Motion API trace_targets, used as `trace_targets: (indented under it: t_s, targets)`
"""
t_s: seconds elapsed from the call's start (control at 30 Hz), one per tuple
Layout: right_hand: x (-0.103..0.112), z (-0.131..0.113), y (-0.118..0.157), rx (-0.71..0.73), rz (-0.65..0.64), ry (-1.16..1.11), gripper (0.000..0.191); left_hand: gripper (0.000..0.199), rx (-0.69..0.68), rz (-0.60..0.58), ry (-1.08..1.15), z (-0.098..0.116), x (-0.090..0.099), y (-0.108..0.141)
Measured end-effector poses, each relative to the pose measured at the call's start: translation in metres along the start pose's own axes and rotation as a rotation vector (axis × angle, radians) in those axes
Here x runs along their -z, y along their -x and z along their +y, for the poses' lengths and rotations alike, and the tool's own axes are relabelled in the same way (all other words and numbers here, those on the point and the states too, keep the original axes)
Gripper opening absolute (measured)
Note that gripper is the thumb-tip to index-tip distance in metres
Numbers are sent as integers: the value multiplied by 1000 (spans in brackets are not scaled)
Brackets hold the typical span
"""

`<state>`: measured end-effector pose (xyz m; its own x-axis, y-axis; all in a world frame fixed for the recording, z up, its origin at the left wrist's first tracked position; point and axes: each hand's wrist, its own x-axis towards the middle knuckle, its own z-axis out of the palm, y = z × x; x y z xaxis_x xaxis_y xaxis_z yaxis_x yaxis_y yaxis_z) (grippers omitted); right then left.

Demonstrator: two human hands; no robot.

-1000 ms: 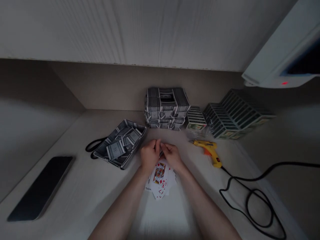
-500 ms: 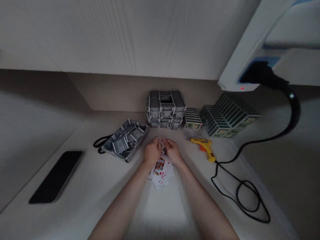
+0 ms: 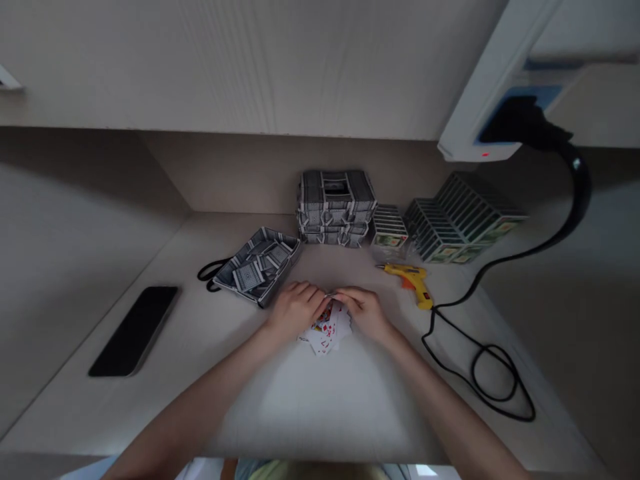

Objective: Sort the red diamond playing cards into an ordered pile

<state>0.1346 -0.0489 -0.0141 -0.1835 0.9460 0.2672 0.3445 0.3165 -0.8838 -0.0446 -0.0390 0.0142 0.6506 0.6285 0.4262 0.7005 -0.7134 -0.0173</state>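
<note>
My left hand and my right hand meet at mid-table, fingertips pinched on the two ends of a playing card, seen nearly edge-on. Just under them lies a loose pile of face-up playing cards, a red king among them; my fingers hide its far part. Left of my hands stands an open tray built of patterned cards, with several folded card pieces inside. Behind is a box-like structure made of the same cards.
Boxed card decks and taller stacks of decks stand at the back right. A yellow glue gun lies right of my hands, its black cable looped nearby. A black phone lies left; black scissor handles show beside the tray.
My hands have moved nearer to me over the pile and spread slightly, elbows wider. The card between them is now seen nearly edge-on. The camera view has shifted, showing the table's front edge.
</note>
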Motion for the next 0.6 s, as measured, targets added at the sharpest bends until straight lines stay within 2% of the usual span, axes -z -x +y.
trace_targets:
  t_s: [0.1, 0.23, 0.4, 0.6]
  targets:
    - [0, -1, 7, 129, -43, 89, 22, 23, -85, -49, -62, 1, -1, 6]
    - [2, -2, 14, 288, -160, 234, 23, 12, -187, -175, -82, 5, -1, 13]
    - [1, -5, 19, 361, -266, 466, 34, 11, -119, -236, -103, 10, -2, 19]
    - [-8, -2, 24, 390, -283, 680, 38, 18, -47, -272, -168, 23, -6, 25]
